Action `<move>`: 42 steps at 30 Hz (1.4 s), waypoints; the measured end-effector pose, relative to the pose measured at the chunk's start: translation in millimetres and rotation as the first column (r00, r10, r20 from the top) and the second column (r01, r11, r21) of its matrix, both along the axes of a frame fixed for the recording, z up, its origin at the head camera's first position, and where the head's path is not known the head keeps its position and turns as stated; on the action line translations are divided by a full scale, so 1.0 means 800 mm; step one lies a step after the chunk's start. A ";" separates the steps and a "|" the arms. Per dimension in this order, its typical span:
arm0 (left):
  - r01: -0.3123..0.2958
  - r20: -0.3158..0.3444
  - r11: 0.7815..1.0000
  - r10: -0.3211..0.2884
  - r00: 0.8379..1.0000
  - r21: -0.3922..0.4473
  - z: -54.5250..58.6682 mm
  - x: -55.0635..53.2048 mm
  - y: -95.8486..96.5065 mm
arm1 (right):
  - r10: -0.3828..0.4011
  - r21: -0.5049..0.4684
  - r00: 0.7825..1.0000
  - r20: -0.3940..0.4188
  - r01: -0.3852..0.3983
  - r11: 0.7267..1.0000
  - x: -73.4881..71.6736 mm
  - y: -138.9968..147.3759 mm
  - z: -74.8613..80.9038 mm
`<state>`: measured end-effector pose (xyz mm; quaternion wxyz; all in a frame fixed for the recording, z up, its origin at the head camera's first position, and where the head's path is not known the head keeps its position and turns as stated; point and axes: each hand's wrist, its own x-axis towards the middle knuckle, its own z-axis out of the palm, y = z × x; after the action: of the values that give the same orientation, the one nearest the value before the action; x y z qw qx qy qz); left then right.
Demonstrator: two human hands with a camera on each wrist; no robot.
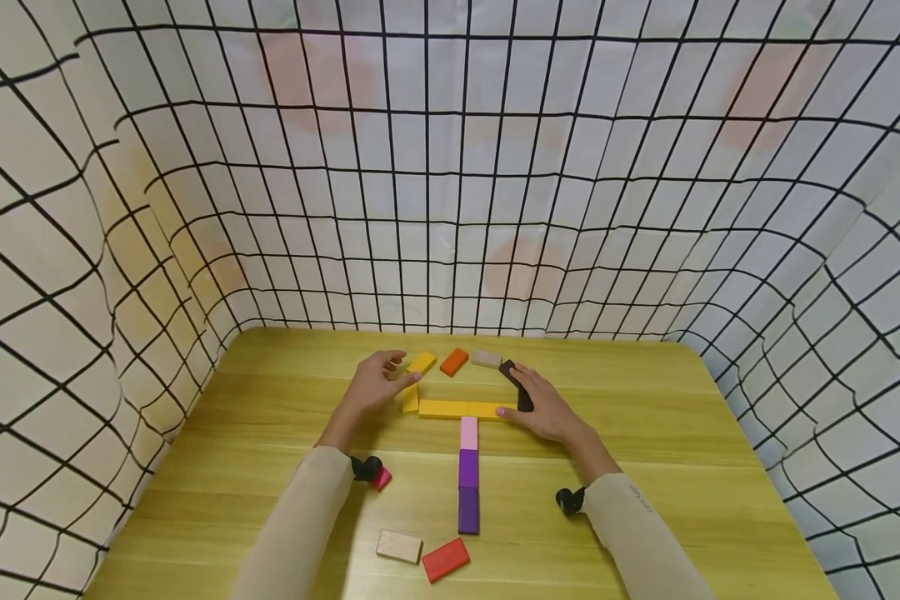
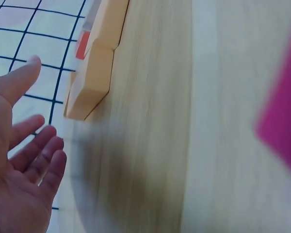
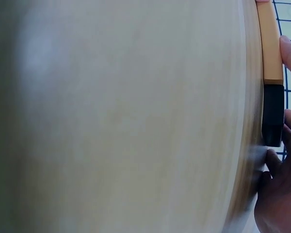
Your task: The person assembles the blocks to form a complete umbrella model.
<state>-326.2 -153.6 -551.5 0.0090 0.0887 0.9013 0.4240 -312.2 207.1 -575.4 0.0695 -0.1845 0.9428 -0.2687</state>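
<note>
Two hands flank the yellow row, and we're watching the right hand, far nearer to the black block at the row's right end. That block sits on the table just left of the palm, partly hidden by it, long axis running away from us, square to the row. Thumb and fingers are spread: thumb at the row's right end, fingertips reaching to the second black block. How firmly they press, we can't tell. And this one slants, its far end angled left towards the pale block, so the angle where the two black blocks meet looks like the crux, right under those fingers. Over on the other side, the left hand has its thumb out and fingers loosely bent, pinching nothing, beside the left yellow block.
</note>
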 end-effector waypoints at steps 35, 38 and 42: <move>-0.078 0.039 0.995 0.081 0.996 -0.064 -0.005 -0.019 0.032 | -0.012 -0.015 1.000 0.025 0.012 1.000 -0.001 -0.003 0.000; -0.076 0.049 0.995 0.079 0.996 -0.058 -0.006 -0.019 0.031 | -0.014 -0.015 0.999 0.028 0.015 1.000 -0.001 -0.003 -0.001; -0.066 0.059 0.996 0.070 0.996 -0.053 -0.008 -0.019 0.031 | -0.014 -0.008 0.999 0.032 0.014 1.000 0.000 -0.002 -0.001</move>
<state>-341.7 -128.9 -558.0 0.0244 0.0447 0.9136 0.4035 -311.9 205.7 -576.2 0.0821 -0.1737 0.9418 -0.2760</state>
